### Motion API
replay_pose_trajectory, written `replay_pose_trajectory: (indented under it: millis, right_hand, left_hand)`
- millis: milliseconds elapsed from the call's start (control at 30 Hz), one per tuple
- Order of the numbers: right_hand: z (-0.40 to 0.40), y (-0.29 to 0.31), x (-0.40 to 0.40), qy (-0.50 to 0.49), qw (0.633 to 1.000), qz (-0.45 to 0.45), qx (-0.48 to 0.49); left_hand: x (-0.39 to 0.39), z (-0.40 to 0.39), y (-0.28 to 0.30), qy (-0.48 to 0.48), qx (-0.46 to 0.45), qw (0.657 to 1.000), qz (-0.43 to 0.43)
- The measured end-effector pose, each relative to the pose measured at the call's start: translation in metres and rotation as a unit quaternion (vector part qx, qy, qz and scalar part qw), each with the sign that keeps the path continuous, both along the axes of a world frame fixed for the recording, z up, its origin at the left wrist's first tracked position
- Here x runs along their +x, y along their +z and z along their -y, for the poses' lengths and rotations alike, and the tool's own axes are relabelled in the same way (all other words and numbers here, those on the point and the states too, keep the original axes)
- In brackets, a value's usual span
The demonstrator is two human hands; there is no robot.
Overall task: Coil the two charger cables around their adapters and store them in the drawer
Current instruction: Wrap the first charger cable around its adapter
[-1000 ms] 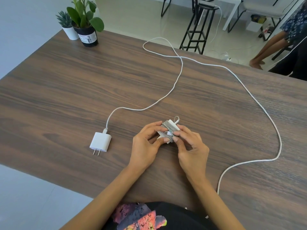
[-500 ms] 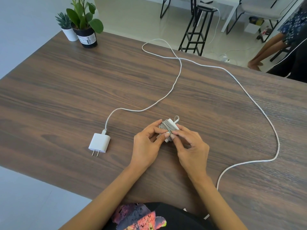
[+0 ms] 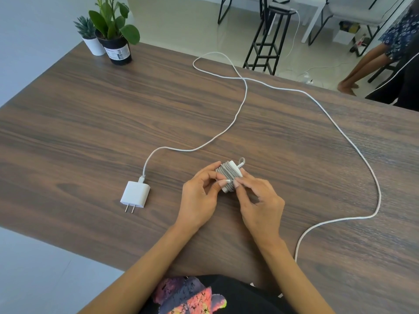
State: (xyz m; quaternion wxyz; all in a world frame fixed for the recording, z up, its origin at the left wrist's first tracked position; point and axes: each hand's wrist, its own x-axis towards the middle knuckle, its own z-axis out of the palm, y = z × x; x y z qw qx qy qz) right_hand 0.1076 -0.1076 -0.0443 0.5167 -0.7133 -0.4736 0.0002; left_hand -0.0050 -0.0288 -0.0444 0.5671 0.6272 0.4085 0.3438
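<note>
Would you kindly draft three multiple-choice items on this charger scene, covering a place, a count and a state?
1. Where does the bare white adapter lie?
A. left of the hands
B. right of the hands
C. beside the pots

2. How many potted plants stand on the table?
A. one
B. two
C. three

3. The white cable is:
A. coiled
B. knotted
C. spread loose

Answers:
1 A, it sits left of the left hand.
2 B, a white and a black pot.
3 C; only the grey-wound adapter, held with the right hand too, is coiled.
</note>
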Motion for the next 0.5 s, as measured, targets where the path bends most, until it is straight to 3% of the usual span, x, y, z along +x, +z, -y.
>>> replay_pose_trajectory:
  millis: [167, 500]
  right_hand:
    - [0.0, 0.0, 0.002, 0.007, 1.0, -0.004, 0.009]
    - [0.002, 0.001, 0.011, -0.008, 0.994, -0.108, -0.027]
  left_hand:
    - [-0.001, 0.003, -0.001, 0.006, -0.019, 1.0, 0.018]
    - [-0.004, 0.011, 0.008, 0.004, -0.007, 0.999, 0.044]
